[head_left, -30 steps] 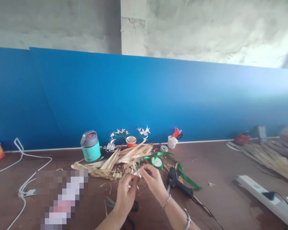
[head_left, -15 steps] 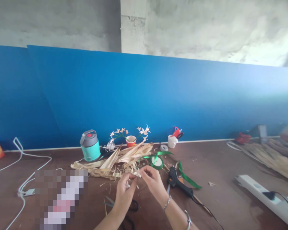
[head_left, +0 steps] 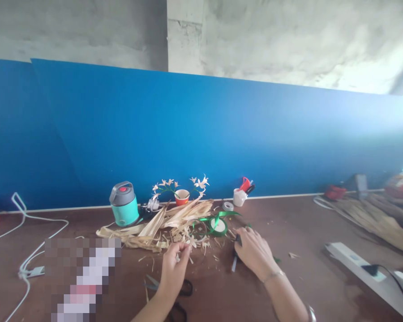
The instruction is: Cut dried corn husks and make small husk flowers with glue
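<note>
My left hand (head_left: 174,266) is pinched shut on a small pale husk flower piece (head_left: 192,242), held just above the brown table. My right hand (head_left: 253,250) lies over the black glue gun (head_left: 235,257) to the right, fingers curled around its body. A heap of dried corn husks (head_left: 161,223) lies just behind my hands, with a green ribbon roll (head_left: 218,225) beside it. Scissors (head_left: 183,290) lie under my left wrist.
A teal flask (head_left: 123,210), a small cup of husk flowers (head_left: 182,196) and a white mug with tools (head_left: 239,196) stand by the blue wall. White cables (head_left: 27,223) run at left. A white power strip (head_left: 362,268) and more husks (head_left: 376,217) lie at right.
My right hand has let go of the husk piece and moved right and down onto the glue gun. My left hand keeps the piece where it was.
</note>
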Demonstrator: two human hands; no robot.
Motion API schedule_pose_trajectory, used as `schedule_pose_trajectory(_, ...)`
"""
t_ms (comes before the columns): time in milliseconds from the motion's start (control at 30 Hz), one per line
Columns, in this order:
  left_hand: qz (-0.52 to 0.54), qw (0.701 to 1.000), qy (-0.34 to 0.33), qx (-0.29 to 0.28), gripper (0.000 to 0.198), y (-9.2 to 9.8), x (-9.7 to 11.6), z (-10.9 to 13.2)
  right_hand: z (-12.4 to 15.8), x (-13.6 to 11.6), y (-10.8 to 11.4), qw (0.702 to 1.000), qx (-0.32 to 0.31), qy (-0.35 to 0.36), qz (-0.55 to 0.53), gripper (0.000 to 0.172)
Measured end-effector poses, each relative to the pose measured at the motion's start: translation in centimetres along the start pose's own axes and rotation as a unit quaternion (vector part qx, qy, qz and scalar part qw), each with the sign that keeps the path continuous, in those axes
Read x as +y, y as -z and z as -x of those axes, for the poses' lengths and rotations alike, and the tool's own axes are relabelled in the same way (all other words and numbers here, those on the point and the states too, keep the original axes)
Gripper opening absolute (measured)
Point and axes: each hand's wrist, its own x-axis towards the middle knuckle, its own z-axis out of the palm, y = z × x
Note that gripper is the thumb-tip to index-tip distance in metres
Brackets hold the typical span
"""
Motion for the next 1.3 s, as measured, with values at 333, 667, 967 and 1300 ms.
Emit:
schedule_pose_trajectory(333, -0.043, 0.999, -0.018, 0.01, 0.036, 0.2, -0.6, 0.0, 1.4, 1.9, -2.7, 0.984, -0.08, -0.071, 0.146, 0.029)
schedule_pose_trajectory(667, -0.031, 0.999, -0.006, 0.017, 0.031, 0.2, -0.5, -0.1, 0.6, 2.4, -2.2, 0.994, 0.038, -0.094, 0.034, 0.019)
schedule_pose_trajectory(967, -0.004, 1.0, -0.004, 0.008, 0.031, 0.0, -0.9, -0.2, 0.3, 3.2, -2.6, 0.994, -0.021, -0.105, -0.008, 0.022)
schedule_pose_trajectory(1300, 0.013, 0.999, 0.036, 0.007, 0.031, 0.2, -0.8, -0.1, -0.1, 4.6, -4.5, 0.972, 0.159, -0.036, -0.166, 0.022)
